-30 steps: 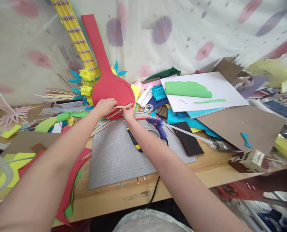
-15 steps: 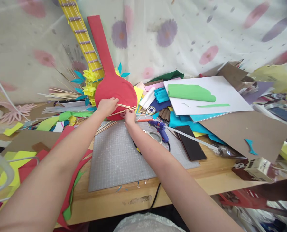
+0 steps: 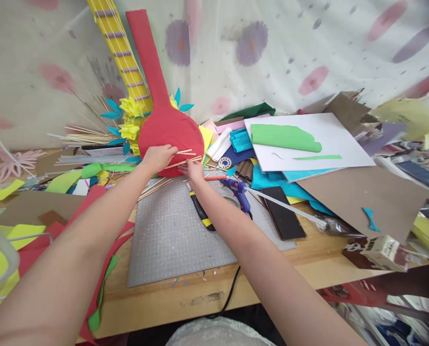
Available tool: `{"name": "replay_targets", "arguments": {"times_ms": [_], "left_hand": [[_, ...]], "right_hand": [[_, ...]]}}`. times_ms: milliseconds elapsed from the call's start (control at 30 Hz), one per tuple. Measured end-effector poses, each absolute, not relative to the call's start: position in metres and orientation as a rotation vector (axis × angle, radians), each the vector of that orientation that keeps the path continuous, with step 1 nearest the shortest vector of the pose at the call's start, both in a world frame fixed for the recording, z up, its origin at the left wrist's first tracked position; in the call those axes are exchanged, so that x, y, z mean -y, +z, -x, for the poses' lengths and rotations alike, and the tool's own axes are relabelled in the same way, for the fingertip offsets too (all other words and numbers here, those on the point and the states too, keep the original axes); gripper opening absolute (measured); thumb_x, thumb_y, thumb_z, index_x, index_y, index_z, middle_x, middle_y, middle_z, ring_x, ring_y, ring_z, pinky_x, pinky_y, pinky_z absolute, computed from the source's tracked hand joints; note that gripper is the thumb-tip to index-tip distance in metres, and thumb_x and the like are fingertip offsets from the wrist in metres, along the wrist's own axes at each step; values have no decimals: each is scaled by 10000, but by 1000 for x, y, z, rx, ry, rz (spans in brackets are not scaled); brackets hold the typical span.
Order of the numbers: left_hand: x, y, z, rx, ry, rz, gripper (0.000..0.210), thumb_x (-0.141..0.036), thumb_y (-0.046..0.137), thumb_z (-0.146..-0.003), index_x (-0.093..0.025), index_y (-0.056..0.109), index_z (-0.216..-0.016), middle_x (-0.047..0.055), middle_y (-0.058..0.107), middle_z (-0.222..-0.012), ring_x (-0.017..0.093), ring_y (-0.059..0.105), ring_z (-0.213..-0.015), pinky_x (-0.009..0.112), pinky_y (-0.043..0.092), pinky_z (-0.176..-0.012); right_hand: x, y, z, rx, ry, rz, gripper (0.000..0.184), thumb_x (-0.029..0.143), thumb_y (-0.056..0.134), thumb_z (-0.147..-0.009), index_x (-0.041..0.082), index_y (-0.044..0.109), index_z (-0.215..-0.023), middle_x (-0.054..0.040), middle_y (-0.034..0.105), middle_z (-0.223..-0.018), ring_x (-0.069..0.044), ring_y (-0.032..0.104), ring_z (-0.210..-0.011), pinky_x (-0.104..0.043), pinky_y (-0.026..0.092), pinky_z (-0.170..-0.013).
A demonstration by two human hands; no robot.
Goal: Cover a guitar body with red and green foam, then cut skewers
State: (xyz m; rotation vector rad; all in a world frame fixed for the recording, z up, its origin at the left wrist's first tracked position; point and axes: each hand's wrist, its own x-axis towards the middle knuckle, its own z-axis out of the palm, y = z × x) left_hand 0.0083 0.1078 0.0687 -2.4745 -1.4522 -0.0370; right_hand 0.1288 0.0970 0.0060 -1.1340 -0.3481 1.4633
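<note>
A red paper-covered banjo shape (image 3: 169, 127) with a long neck leans at the back of the table. Against its round body, my left hand (image 3: 160, 157) is closed on thin wooden sticks (image 3: 184, 152) whose ends poke out to the right. Just beside it, my right hand (image 3: 193, 169) pinches a wooden stick (image 3: 182, 163) that slants across the lower body. Behind the red shape stands a yellow guitar-like neck (image 3: 122, 55) with strings and purple bars, yellow paper flowers (image 3: 130, 126) at its base. More loose sticks (image 3: 155, 188) lie below my left hand.
A grey cutting mat (image 3: 167, 235) holds a black-and-yellow cutter (image 3: 202, 211), a purple glue gun (image 3: 237, 191) and a phone (image 3: 283, 212). Right of it are a white board (image 3: 344, 144) with green paper, and a small carton (image 3: 380, 252). Red and green scraps lie left.
My right hand has shifted slightly, and the sticks by my left hand are spread a little more apart. The view has moved slightly, and the cutter shows more.
</note>
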Motion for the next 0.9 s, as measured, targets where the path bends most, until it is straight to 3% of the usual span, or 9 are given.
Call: {"name": "replay_targets", "arguments": {"times_ms": [233,367,633,900], "left_hand": [[-111,69,-7,1494,25,2531,310,-428,503,-837,-207,571,-1044,60,641,-1022,221,604,-957,268,396,-661],[-112,70,-8,1508,61,2517,312,-417,547,-805,-212,578,-1038,56,637,-1035,220,603,-960,267,401,-670],[-126,79,-8,1447,328,2580,292,-389,541,-790,-228,604,-1026,50,662,-1023,218,618,-934,263,395,-691],[-116,85,-9,1385,384,2647,326,-289,503,-787,-231,594,-1094,66,636,-1035,219,615,-919,278,418,-720]], "right_hand": [[-98,6,-129,379,1478,1132,181,105,453,-883,188,430,-724,28,561,-477,-134,626,-493,-267,547,-551],[-98,8,-131,388,1487,1162,162,109,472,-877,180,449,-734,18,571,-486,-136,627,-494,-263,543,-546],[-100,6,-132,432,1504,1157,139,107,471,-861,166,489,-737,12,578,-488,-146,631,-509,-281,547,-546],[-97,12,-133,413,1510,1183,135,98,478,-854,167,482,-738,13,577,-502,-138,632,-528,-258,535,-546]]}}
